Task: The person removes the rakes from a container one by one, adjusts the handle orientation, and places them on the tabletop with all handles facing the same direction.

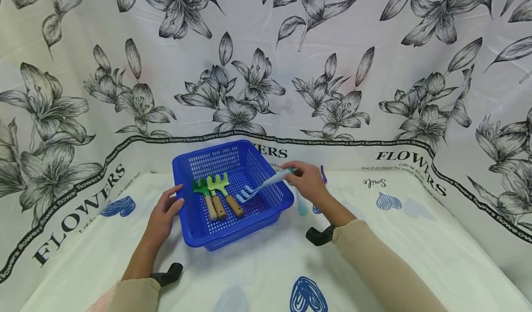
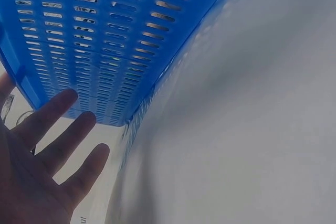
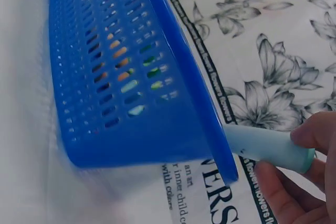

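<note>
A blue plastic basket with slotted walls stands on the cloth. My left hand is at its left rim, and the left wrist view shows several fingers straight and spread beside the wall. Between thumb and fingertips my right hand pinches the handle end of a pale blue hand rake. It slants over the right rim, tines down inside the basket. Left of it in the basket lie small garden forks with wooden handles: a dark green fork and light green forks.
Just right of the basket lies a pale turquoise handle, partly behind my right hand. A purple piece shows past the right wrist. Flower-printed fabric rises behind and at both sides of the white cloth.
</note>
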